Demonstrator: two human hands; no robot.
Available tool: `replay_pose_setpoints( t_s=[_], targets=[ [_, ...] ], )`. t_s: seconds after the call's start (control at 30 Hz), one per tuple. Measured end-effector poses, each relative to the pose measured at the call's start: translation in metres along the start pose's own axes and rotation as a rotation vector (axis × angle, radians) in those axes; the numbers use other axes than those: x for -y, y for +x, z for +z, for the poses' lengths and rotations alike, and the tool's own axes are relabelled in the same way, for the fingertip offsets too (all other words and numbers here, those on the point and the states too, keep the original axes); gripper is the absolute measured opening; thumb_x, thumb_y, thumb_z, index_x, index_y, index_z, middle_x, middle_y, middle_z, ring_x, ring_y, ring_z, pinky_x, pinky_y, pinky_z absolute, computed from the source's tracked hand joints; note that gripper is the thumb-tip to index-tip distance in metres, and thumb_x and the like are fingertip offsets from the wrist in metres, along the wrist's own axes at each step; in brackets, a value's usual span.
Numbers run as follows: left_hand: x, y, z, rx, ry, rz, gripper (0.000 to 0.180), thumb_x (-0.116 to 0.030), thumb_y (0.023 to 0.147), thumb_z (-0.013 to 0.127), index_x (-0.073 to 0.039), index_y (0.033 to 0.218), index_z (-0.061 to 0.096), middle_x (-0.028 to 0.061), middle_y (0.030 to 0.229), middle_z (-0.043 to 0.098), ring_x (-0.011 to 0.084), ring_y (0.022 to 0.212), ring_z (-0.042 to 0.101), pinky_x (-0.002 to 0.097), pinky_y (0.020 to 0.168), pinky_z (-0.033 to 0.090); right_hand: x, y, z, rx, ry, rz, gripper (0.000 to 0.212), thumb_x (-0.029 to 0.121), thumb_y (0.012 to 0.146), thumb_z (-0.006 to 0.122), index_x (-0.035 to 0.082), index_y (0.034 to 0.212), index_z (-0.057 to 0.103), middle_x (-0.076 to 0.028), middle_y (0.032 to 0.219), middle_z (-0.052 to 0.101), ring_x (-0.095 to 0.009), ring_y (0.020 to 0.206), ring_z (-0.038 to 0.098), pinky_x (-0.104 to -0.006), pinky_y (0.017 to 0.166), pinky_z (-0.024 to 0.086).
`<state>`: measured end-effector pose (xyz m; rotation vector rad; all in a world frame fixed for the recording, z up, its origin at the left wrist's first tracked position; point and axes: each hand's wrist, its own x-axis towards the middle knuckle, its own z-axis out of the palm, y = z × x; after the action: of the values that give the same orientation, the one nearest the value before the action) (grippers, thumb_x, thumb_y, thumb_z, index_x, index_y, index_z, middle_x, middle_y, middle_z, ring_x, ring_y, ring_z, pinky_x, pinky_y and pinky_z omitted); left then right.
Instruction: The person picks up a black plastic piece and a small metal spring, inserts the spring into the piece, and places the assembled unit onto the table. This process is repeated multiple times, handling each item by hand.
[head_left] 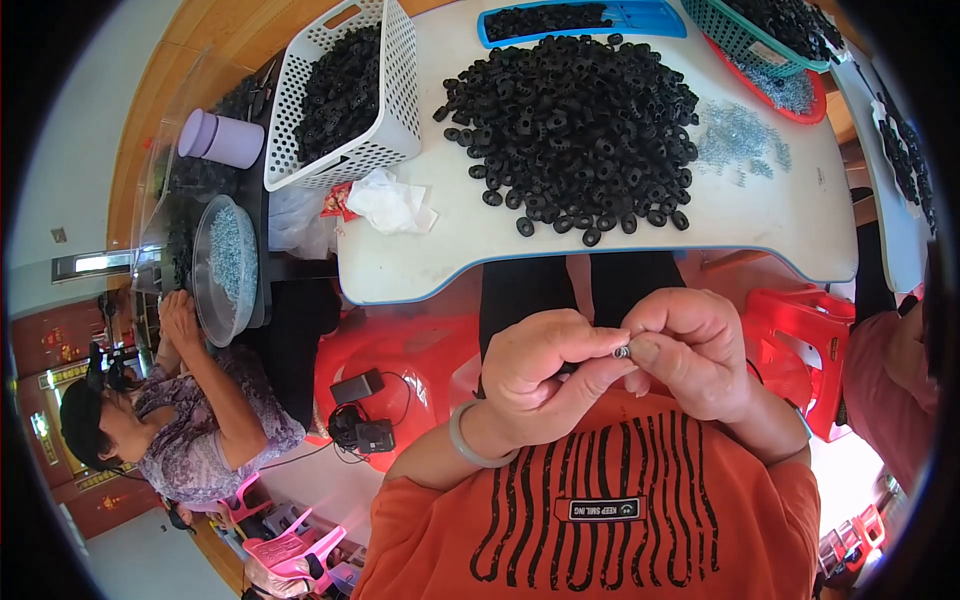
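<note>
In front of my chest, my left hand [545,375] and my right hand [700,350] meet, fingertips pinched together. A small metal coil spring [622,352] shows between the thumbs and fingers; both hands grip it. Something dark, partly hidden, shows in the curl of my left fingers, and I cannot make out its kind. Beyond the hands, a large heap of small black oval plastic pieces with holes [580,130] lies on the white table [400,260]. To the right of that heap is a spread of small silvery springs [740,140].
A white perforated basket [400,100] of black pieces stands left, near a crumpled tissue [390,203]. A blue tray [650,18], green basket [730,40] and red tray [818,108] line the far edge. A co-worker [210,420] sits left beside a clear bowl [205,290] of springs.
</note>
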<state>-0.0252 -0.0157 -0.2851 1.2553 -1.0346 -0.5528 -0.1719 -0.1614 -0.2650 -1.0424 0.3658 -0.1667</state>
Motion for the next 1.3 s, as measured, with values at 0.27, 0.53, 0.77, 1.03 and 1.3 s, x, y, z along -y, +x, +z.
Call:
replay_pose_setpoints(
  t_s=[0.27,0.53,0.77,1.03,1.3],
  targets=[
    [0.011,-0.005,0.0,-0.029,0.07,0.068,0.021,-0.003,0.087,0.084,-0.001,0.104,0.072,0.0082,0.077,0.069,0.0192,0.059,0.062,0.029,0.052,0.046,-0.006,0.011,-0.008,0.116,-0.445,-0.411,0.01,0.01,0.098,0.074,0.001,0.1,0.07,-0.008,0.081,0.07,-0.02,0.067,0.067,-0.03,0.06,0.051],
    [0.012,0.014,0.052,-0.014,0.163,0.09,0.019,-0.004,0.088,0.081,0.002,0.102,0.071,0.0105,0.078,0.07,0.0255,0.059,0.063,0.0342,0.052,0.048,0.02,-0.002,-0.064,0.167,-0.453,-0.426,0.005,0.005,0.093,0.076,0.002,0.097,0.072,-0.011,0.082,0.069,-0.025,0.069,0.067,-0.0352,0.062,0.05],
    [-0.016,0.052,0.122,0.011,0.439,0.041,0.016,-0.009,0.096,0.076,0.002,0.09,0.066,0.0102,0.075,0.066,0.0229,0.059,0.06,0.032,0.055,0.047,0.058,-0.035,-0.107,0.025,-0.51,-0.568,0.003,0.0,0.093,0.072,0.001,0.095,0.07,-0.01,0.079,0.067,-0.023,0.064,0.064,-0.0337,0.06,0.049],
    [-0.012,0.053,0.149,-0.053,0.093,-0.267,0.019,-0.01,0.104,0.067,0.001,0.088,0.063,0.0078,0.072,0.06,0.0159,0.06,0.053,0.0286,0.057,0.043,0.064,-0.056,-0.106,-0.169,-0.488,-0.386,0.006,-0.003,0.094,0.069,0.001,0.095,0.066,-0.007,0.081,0.069,-0.012,0.062,0.065,-0.0267,0.056,0.049],
    [-0.004,0.059,0.138,-0.068,0.174,-0.029,0.016,-0.008,0.1,0.07,0.0,0.089,0.064,0.0095,0.073,0.062,0.0228,0.059,0.058,0.0316,0.054,0.045,0.048,-0.054,-0.095,-0.251,-0.409,-0.434,0.018,-0.01,0.088,0.072,0.0,0.102,0.071,-0.008,0.09,0.073,-0.011,0.073,0.07,-0.0251,0.063,0.054]
  ],
)
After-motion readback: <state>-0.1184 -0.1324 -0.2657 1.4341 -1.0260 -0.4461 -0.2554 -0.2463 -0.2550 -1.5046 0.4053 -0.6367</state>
